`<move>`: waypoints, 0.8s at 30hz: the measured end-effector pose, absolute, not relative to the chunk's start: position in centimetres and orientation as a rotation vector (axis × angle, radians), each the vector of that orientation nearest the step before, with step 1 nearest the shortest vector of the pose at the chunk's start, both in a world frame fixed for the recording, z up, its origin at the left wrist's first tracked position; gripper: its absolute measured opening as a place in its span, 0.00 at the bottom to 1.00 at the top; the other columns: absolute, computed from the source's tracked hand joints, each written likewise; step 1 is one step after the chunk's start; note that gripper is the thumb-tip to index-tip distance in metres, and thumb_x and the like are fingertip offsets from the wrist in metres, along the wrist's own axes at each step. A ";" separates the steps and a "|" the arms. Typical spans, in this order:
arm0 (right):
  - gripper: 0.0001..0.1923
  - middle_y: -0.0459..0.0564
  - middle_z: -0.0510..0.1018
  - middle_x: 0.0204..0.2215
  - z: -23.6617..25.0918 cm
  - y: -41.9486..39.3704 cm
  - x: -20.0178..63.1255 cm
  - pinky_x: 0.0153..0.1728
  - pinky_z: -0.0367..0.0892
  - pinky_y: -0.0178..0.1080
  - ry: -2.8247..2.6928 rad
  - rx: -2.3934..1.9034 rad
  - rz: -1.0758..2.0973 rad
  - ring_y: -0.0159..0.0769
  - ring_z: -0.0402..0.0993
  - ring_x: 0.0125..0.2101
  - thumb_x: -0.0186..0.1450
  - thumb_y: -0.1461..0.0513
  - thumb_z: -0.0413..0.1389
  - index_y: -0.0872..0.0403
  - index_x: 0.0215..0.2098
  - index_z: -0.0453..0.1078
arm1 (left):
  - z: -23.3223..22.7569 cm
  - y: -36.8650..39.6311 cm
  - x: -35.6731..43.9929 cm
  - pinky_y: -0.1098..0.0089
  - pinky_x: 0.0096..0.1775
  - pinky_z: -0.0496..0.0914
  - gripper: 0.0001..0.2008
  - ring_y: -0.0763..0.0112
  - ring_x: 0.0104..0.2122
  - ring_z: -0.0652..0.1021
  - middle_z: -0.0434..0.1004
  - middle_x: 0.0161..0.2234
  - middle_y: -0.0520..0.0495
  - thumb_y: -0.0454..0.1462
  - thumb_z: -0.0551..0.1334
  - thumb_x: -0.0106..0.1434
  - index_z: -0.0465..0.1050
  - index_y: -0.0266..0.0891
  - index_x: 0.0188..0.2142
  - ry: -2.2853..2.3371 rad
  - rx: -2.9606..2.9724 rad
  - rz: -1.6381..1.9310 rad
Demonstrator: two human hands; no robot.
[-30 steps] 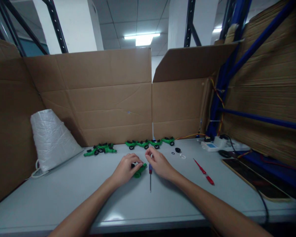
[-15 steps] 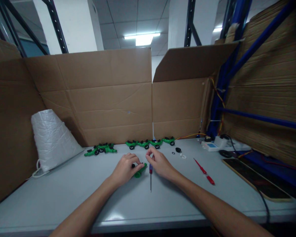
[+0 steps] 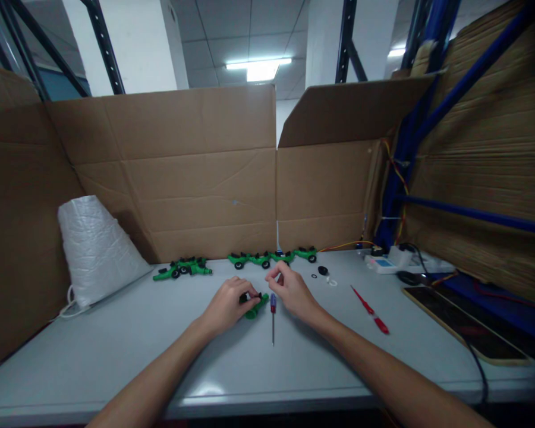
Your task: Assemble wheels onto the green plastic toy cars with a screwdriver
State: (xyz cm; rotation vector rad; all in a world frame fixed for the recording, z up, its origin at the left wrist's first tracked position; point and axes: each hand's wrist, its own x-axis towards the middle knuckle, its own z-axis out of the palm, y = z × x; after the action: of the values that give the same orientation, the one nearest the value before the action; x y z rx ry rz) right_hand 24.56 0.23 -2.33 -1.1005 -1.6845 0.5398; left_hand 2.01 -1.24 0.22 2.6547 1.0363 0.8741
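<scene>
Brown cardboard walls (image 3: 173, 184) close off the space beyond the hands, and over them, in the head view, show a ceiling light (image 3: 262, 70) and dark metal posts, cut off at the upper edge. Both forearms run out of the picture below, so nothing past them can be seen. At the left hand (image 3: 229, 303), thumb and fingers close on a green toy vehicle (image 3: 259, 307), held at the tabletop (image 3: 214, 371); they hide much of its near side, leaving green plastic and a few dark bits visible. Near it, the right hand (image 3: 289, 288) is curled narrow, thumb close to the forefinger; whether something tiny sits in that pinch, I cannot tell. Between the hands lies a screwdriver (image 3: 273, 321), its blue-purple handle smooth, its thin metal shaft pointing back toward the wearer. Beyond the right hand, a row of green toys (image 3: 259, 260) with round black wheels is too small for finer detail; beyond the left, similar ones overlap in a cluster (image 3: 189, 262). To the right hand's right lie a black disc (image 3: 323, 271), a small dark ring (image 3: 314, 276), white bits (image 3: 332, 283) hard to make out and a slim red tool (image 3: 367, 307). Well left of the left hand leans a crinkled, shiny white bundle (image 3: 98, 255)
</scene>
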 end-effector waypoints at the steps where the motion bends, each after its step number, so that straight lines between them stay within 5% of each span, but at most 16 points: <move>1: 0.03 0.43 0.76 0.25 -2.3 0.2 24.6 0.30 0.63 0.37 -1.683 -1.098 0.542 0.37 0.73 0.26 0.66 0.60 0.57 0.51 0.37 0.69 | 0.2 -1.2 2.0 0.63 0.48 0.68 0.04 0.61 0.42 0.77 0.83 0.38 0.48 0.40 0.68 0.71 0.80 0.42 0.40 1.034 2.644 0.879; 24: 0.02 0.42 0.75 0.27 -1.5 -0.4 24.5 0.30 0.59 0.36 -1.748 -1.073 0.518 0.36 0.70 0.27 0.69 0.61 0.57 0.50 0.37 0.69 | 0.7 -1.4 2.2 0.59 0.53 0.69 0.06 0.58 0.46 0.76 0.86 0.40 0.47 0.39 0.67 0.71 0.84 0.44 0.40 1.028 2.506 0.934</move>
State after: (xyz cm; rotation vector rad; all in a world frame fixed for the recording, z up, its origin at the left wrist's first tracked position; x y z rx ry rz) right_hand 24.47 -0.37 -1.48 -1.0734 -1.7483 0.5179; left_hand 2.18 -1.37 0.66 2.5062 1.0280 0.9339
